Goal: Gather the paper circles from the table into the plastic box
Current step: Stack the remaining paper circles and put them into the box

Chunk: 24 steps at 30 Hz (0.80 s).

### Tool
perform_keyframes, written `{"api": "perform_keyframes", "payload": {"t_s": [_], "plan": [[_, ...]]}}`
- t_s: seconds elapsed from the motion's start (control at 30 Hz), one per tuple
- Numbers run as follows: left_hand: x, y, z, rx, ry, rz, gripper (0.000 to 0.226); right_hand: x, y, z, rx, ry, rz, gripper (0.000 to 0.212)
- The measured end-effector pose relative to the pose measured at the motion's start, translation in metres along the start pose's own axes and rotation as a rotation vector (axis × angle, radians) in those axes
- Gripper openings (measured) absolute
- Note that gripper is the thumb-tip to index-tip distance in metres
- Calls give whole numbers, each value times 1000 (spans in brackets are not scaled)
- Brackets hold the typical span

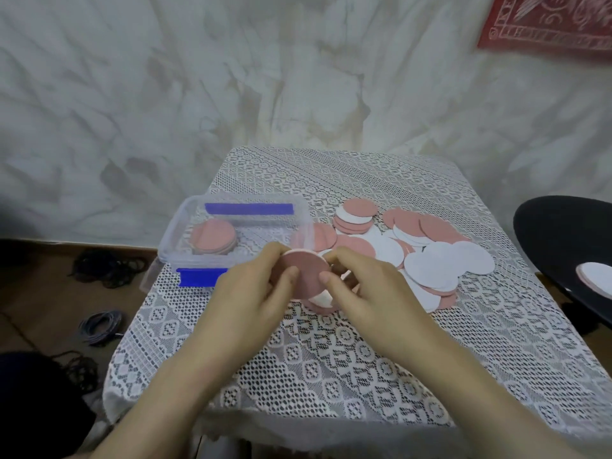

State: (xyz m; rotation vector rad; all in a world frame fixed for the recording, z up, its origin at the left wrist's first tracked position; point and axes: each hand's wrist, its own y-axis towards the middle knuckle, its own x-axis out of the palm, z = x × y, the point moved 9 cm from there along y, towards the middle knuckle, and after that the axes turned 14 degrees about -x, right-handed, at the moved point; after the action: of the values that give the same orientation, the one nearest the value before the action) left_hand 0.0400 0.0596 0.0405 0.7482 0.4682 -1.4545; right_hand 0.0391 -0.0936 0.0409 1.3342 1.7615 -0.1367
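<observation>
We hold a small stack of paper circles (306, 274) between both hands, above the bench (331, 366) and just in front of the near right corner of the plastic box (172, 236). Our left hand (251, 293) grips the stack's left edge and our right hand (371, 286) grips its right edge. The fingers (275, 251) of each hand are curled behind the stack and clamped on it, and both thumbs press on the pink face turned toward us. A white rim shows along the top of the stack. The clear box sits open on the left part of the bench, with a blue clip (202, 276) on its near side and another (248, 208) on its far side. Inside it, toward the left end, lies a low pile of pink circles (213, 241). To the right of the box a loose heap of paper circles (420, 256), some pink and some white, spreads overlapping across the lace cloth (381, 180) that covers the bench, and a few of them lie directly under our hands. At the right edge a black disc (559, 240) carries a white circle (596, 279) with a pink rim. Dark bands (106, 268) lie in bunches on the floor (43, 293) to the left, and a red cloth (546, 21) hangs on the wall at the upper right.
</observation>
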Motion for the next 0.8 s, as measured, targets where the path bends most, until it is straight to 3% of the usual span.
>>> {"api": "perform_keyframes", "payload": {"t_s": [0.5, 0.63, 0.8], "plan": [[-99, 34, -78, -180, 12, 250, 15, 57, 117, -13, 62, 273, -83, 6], [-115, 38, -103, -268, 151, 297, 37, 73, 139, -6, 108, 272, -108, 10], [-103, 45, -121, -347, 162, 183, 63, 107, 159, 16, 186, 141, -211, 2]]}}
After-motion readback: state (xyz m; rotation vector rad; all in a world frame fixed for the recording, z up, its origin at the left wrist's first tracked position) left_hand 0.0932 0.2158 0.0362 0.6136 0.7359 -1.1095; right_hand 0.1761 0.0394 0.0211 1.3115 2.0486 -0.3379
